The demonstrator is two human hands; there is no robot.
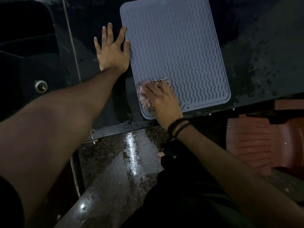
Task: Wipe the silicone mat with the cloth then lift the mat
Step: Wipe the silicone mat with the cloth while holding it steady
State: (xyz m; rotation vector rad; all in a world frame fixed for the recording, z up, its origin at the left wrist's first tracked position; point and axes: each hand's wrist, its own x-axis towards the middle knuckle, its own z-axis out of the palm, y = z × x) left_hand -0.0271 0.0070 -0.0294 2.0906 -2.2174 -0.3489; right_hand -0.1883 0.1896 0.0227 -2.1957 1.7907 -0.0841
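The right hand [162, 100] presses the cloth [146, 97] flat on the silicone mat [174, 51]; the left hand [111, 51] lies spread at its edge, a red chair [256, 142] nearby

A dark wet table [256, 66] filled the upper frame. A red plastic chair [256, 142] stood lower right; wet speckled floor [115, 170] gleamed below.
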